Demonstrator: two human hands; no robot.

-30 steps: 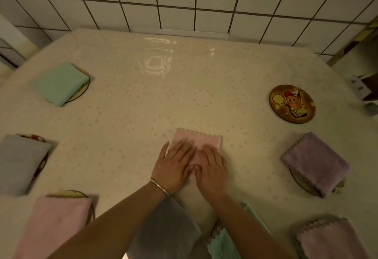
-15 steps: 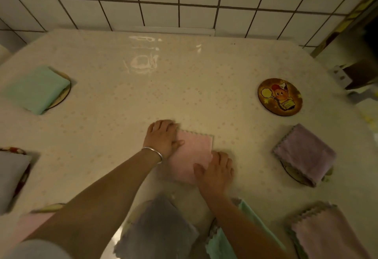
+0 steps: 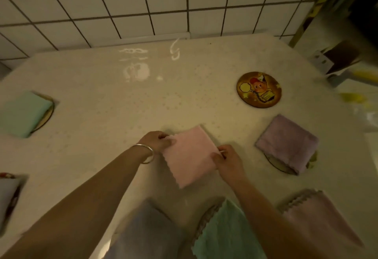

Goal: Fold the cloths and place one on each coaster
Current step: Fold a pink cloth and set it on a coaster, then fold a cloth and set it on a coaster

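No legible writing appears on any item; the bare coaster (image 3: 259, 89) carries only a cartoon figure print. It lies flat on the desk (image 3: 114, 113) at far right, uncovered.

The pink cloth (image 3: 190, 156) sits at desk centre, folded to a rough square and turned diamond-wise, one corner toward the wall and one toward the person. The left hand (image 3: 158, 141) pinches its left corner with curled fingers; a bangle (image 3: 146, 153) rings that wrist. The right hand (image 3: 227, 161) pinches the right edge, fingers curled. Whether the cloth is lifted off the desk cannot be told.

A purple cloth (image 3: 287, 143) lies folded on a coaster, of which only a rim sliver shows below it. A green cloth (image 3: 22, 113) at far left likewise covers most of its coaster. At the left edge a grey cloth (image 3: 7, 199) is cut off by the frame. Near the bottom, a grey-blue cloth (image 3: 143, 234), a second green cloth (image 3: 223, 232) and a mauve cloth (image 3: 319, 215) are blurred and partly hidden by the forearms.
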